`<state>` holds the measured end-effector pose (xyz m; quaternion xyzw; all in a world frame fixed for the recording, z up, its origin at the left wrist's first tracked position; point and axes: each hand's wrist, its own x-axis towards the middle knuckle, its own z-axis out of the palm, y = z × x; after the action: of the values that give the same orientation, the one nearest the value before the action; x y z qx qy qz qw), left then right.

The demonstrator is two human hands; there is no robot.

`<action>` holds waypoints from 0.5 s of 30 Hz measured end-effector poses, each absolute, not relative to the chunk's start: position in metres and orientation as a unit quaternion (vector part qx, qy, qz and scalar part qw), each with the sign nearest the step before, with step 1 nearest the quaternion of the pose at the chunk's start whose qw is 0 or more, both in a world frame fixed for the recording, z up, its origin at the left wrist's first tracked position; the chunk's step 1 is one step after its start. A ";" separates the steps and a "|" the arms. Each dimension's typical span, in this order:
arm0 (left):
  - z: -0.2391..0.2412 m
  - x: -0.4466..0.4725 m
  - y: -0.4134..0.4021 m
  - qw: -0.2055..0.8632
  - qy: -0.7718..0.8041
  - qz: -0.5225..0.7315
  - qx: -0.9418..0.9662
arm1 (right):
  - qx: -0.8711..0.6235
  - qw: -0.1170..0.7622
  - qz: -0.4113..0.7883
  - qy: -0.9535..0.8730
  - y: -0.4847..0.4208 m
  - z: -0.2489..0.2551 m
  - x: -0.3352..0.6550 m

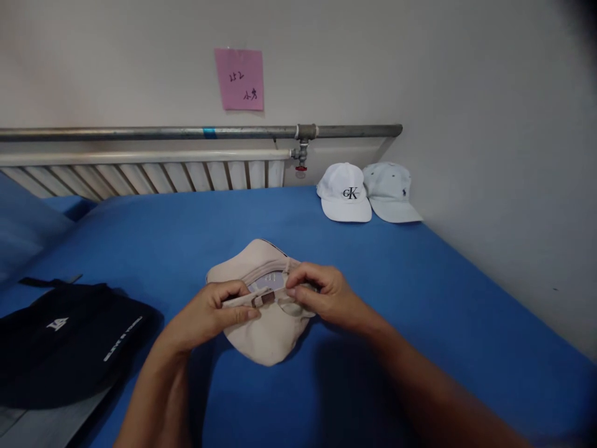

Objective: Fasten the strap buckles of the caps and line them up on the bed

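A beige baseball cap (pixel 268 339) lies upside down on the blue sheet, its brim pointing away to the upper left. Across its back opening runs an adjustment strap (pixel 265 298) with a small buckle. My left hand (pixel 221 311) pinches the strap's left part between thumb and fingers, close to the buckle. On the other side my right hand (pixel 321 289) grips the strap's right end by the cap's edge. Part of the strap is hidden under the fingers of both hands. Inside the crown a pale lining with a label is partly visible.
Near the far wall stand a white cap (pixel 342 186) with black letters and a pale blue cap (pixel 389 186). To the left lies a dark navy cap (pixel 69 336) on something grey (pixel 60 423). A radiator (pixel 177 177) and a metal pipe (pixel 140 134) run along the wall.
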<state>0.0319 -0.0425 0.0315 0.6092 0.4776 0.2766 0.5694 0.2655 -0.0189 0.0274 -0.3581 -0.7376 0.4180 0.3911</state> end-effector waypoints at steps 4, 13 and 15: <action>0.028 0.031 -0.042 0.583 0.489 0.255 0.597 | -0.350 0.386 0.394 -0.757 -0.020 0.028 0.266; 0.024 0.031 -0.042 0.558 0.464 0.189 0.661 | -0.300 0.319 0.372 -0.819 -0.021 0.021 0.256; 0.025 0.032 -0.041 0.563 0.463 0.193 0.657 | -0.291 0.297 0.389 -0.822 -0.020 0.018 0.253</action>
<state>0.0318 -0.0414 0.0248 0.6570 0.4626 0.1932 0.5630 0.2532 -0.0198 0.0177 -0.2913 -0.8222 0.3887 0.2967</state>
